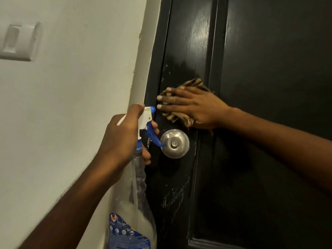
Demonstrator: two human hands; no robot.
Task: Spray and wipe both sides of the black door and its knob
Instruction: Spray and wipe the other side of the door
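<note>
The glossy black door point(260, 60) fills the right half of the view, with scuffs and wet streaks below its round silver knob point(174, 143). My right hand point(190, 106) presses a striped brown-and-black cloth point(190, 83) flat against the door just above the knob. My left hand point(124, 139) grips the neck of a clear spray bottle point(136, 200) with a white-and-blue trigger head point(148, 119), its nozzle pointing toward the door near the cloth. A finger rests on the blue trigger.
A white wall point(71, 105) takes up the left half, meeting the door at a pale frame edge point(143, 60). A white light switch point(19, 42) sits high on the wall at the far left.
</note>
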